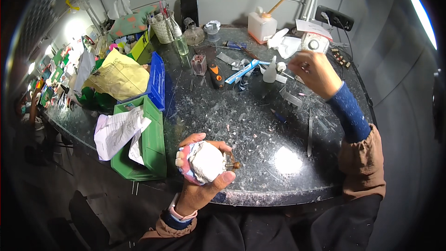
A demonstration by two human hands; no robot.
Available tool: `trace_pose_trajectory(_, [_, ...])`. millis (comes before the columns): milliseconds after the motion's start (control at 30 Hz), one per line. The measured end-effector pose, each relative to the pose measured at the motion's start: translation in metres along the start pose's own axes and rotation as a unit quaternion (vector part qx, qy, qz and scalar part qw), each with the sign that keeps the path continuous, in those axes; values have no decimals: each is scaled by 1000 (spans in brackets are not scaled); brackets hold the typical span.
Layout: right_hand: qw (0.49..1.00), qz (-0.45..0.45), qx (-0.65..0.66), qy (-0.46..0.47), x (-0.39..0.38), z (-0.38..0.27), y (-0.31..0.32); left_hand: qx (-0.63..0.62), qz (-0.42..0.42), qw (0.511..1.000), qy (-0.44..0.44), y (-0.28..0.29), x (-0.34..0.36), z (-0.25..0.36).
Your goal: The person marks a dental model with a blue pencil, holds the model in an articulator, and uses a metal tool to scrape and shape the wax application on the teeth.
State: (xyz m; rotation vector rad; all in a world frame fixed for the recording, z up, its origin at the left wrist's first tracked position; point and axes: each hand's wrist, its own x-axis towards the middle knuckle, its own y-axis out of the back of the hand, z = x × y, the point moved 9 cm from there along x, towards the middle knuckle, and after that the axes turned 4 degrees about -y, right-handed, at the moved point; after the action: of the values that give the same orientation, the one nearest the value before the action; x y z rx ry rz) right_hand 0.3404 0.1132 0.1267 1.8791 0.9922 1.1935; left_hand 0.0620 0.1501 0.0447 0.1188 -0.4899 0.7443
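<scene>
My left hand (197,195) is wrapped around a dental model (207,161) above the table's near edge. White plaster forms its top, with pink gum and several cream teeth along its left side. A small brass-coloured articulator with a screw (236,165) sticks out on the right of the plaster. My right hand (317,73) is raised over the far right of the table, in front of a white device with a round dial (316,42). Its fingers are curled together; whatever lies between them, if anything, is too small to make out.
On the left stand a green bin (155,146) with papers and a blue bin (158,79) with a yellow bag. Toward the back are a spray bottle (180,42), a toothpaste box (241,72), a squeeze bottle (269,72) and a liquid container (261,27). A thin metal tool (310,132) lies right.
</scene>
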Motion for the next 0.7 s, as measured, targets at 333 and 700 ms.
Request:
trace_pose_trajectory(333, [949, -185, -251, -47, 172, 49, -158, -64, -29, 997, 9, 5, -2, -2])
trace_pose_trajectory(700, [893, -203, -402, -19, 192, 22, -155, 140, -13, 990, -17, 12, 2, 23])
